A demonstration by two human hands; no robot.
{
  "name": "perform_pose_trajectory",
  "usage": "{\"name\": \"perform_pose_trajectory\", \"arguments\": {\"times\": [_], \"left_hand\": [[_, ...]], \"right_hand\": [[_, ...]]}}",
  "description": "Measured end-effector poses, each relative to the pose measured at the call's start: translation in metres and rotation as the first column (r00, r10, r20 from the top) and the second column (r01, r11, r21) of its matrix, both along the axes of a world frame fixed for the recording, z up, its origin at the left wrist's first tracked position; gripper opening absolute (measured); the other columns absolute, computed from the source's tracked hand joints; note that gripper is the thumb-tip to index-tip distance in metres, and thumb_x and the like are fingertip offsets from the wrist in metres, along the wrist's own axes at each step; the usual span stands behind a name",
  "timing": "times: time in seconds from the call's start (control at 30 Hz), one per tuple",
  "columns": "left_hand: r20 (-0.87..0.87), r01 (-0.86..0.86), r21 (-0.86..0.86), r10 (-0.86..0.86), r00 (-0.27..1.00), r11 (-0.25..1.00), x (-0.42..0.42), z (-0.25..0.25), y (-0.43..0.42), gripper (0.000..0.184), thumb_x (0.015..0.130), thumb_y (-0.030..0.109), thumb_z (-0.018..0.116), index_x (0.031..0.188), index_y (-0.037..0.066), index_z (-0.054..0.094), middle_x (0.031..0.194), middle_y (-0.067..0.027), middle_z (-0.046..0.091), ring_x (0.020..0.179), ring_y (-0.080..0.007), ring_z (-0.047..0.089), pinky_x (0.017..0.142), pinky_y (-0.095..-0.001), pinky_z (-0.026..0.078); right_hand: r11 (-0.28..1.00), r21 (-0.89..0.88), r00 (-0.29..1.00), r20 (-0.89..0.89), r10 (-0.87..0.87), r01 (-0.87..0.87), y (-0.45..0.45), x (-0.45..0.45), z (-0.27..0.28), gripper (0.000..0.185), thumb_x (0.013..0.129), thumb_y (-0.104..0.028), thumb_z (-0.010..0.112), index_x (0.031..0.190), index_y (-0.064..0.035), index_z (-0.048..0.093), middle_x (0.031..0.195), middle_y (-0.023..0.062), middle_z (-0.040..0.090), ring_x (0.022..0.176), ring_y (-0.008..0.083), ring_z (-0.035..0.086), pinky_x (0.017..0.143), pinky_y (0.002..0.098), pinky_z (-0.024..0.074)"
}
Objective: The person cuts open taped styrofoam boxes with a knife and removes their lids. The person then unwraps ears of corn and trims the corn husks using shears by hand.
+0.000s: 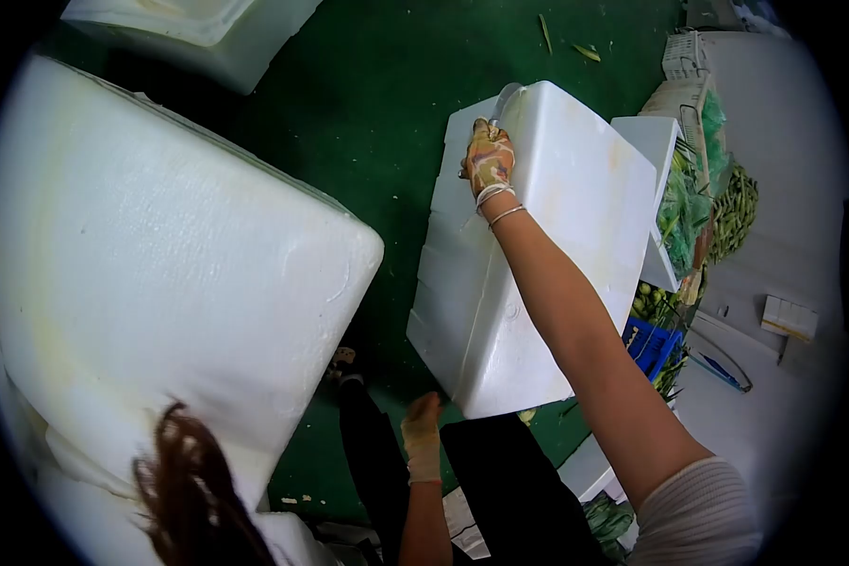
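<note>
A large white foam box (575, 217) stands tilted across the view, its long edge running from top to bottom. At its upper left edge is my right hand (489, 158), in a patterned glove, with its fingers closed round a clear, curved strip (507, 102) that looks like tape. My left hand (422, 434), in a pale glove with a darker fingertip area, hangs just below the box's lower left corner. Its fingers are foreshortened, and whether they hold anything cannot be made out.
Big white foam boxes (179, 245) fill the left side, with another (208, 24) at the top left. At right are an open foam box of greens (684, 203), green pods (734, 212) and a blue crate (646, 347). My legs stand below on green floor (349, 132).
</note>
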State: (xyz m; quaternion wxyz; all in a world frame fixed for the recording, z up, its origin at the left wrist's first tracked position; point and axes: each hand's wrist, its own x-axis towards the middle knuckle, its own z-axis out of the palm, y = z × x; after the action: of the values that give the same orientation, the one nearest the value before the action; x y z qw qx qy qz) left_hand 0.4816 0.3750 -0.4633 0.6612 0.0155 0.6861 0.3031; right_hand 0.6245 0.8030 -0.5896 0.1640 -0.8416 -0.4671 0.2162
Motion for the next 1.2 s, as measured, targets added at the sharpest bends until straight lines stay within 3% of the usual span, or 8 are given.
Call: {"name": "perform_pose_trajectory", "arguments": {"times": [0.27,0.47,0.53,0.7,0.83,1.07,1.13,1.2], "left_hand": [[0.077,-0.205,-0.241,0.229,0.970,0.949,-0.013,0.026,0.041,0.022,0.083,0.015,0.064,0.098,-0.002,0.066,0.088,-0.0088,0.065,0.070,-0.0141,0.059,0.062,-0.0256,0.045],[0.070,-0.090,-0.216,0.107,0.992,0.972,-0.021,0.010,0.023,0.020,0.087,0.014,0.058,0.095,-0.003,0.066,0.083,-0.0081,0.065,0.068,-0.0116,0.058,0.060,-0.0251,0.044],[0.057,-0.033,-0.130,0.041,0.998,0.991,-0.029,0.020,0.035,0.019,0.088,0.013,0.057,0.095,-0.003,0.064,0.082,-0.0055,0.062,0.068,-0.0101,0.055,0.061,-0.0226,0.042],[-0.182,0.375,0.074,-0.357,0.916,0.924,-0.049,0.037,0.040,0.022,0.093,0.011,0.047,0.092,-0.005,0.061,0.092,-0.0087,0.065,0.075,-0.0193,0.061,0.067,-0.0252,0.048],[-0.048,0.126,-0.287,-0.145,0.988,0.950,-0.067,0.033,0.025,0.029,0.088,0.024,0.056,0.101,-0.001,0.061,0.089,-0.0069,0.064,0.081,-0.0175,0.061,0.073,-0.0273,0.047],[-0.060,-0.045,-0.194,0.035,0.998,0.980,-0.082,0.031,0.025,0.029,0.086,0.030,0.060,0.099,0.004,0.064,0.090,-0.0055,0.064,0.082,-0.0162,0.060,0.075,-0.0293,0.047],[-0.063,-0.026,-0.182,0.015,0.998,0.983,-0.084,0.033,0.016,0.030,0.084,0.030,0.064,0.099,0.004,0.064,0.091,-0.0056,0.065,0.081,-0.0161,0.060,0.074,-0.0290,0.048],[-0.099,0.030,-0.195,-0.050,0.994,0.980,-0.083,0.023,-0.006,0.030,0.084,0.030,0.064,0.099,0.005,0.065,0.089,-0.0053,0.065,0.079,-0.0157,0.060,0.072,-0.0284,0.048]], "right_hand": [[0.985,-0.084,0.980,-0.117,-0.162,0.153,0.007,-0.023,0.029,0.026,0.094,-0.022,0.045,0.113,-0.0065,0.053,0.091,0.0077,0.060,0.080,0.0235,0.063,0.069,0.0298,0.0538],[0.916,-0.230,0.613,0.686,0.392,-0.329,-0.007,-0.013,0.004,0.019,0.092,-0.018,0.048,0.106,-0.0075,0.054,0.093,0.0062,0.060,0.076,0.0205,0.062,0.060,0.0270,0.0513],[0.992,0.065,0.992,0.063,-0.109,0.105,-0.019,-0.013,-0.005,0.016,0.091,-0.018,0.049,0.101,-0.0066,0.055,0.089,0.0079,0.062,0.077,0.0209,0.063,0.059,0.0313,0.0500],[0.928,-0.050,0.925,0.118,-0.361,0.369,-0.119,-0.067,0.050,0.026,0.090,-0.026,0.051,0.095,-0.0017,0.055,0.078,0.0121,0.063,0.067,0.0273,0.062,0.061,0.0358,0.0492],[0.915,-0.073,0.890,-0.214,-0.402,0.396,-0.234,-0.080,0.052,0.038,0.085,-0.039,0.057,0.090,-0.0012,0.055,0.074,0.0215,0.061,0.071,0.0386,0.062,0.063,0.0431,0.0492],[0.721,-0.465,0.839,0.094,-0.537,0.514,-0.389,-0.131,0.124,0.026,0.084,-0.027,0.063,0.081,-0.0024,0.055,0.070,0.0154,0.062,0.063,0.0267,0.062,0.058,0.0377,0.0475],[0.557,-0.318,0.328,-0.553,-0.766,0.767,-0.533,-0.149,0.082,0.025,0.090,-0.026,0.056,0.098,-0.0029,0.060,0.091,0.0038,0.061,0.077,0.0170,0.057,0.070,0.0322,0.0484],[0.354,-0.448,0.155,-0.421,-0.893,0.821,-0.596,-0.139,0.115,0.026,0.091,-0.027,0.051,0.103,-0.0052,0.059,0.091,0.0052,0.061,0.073,0.0178,0.055,0.066,0.0339,0.0474]]}}
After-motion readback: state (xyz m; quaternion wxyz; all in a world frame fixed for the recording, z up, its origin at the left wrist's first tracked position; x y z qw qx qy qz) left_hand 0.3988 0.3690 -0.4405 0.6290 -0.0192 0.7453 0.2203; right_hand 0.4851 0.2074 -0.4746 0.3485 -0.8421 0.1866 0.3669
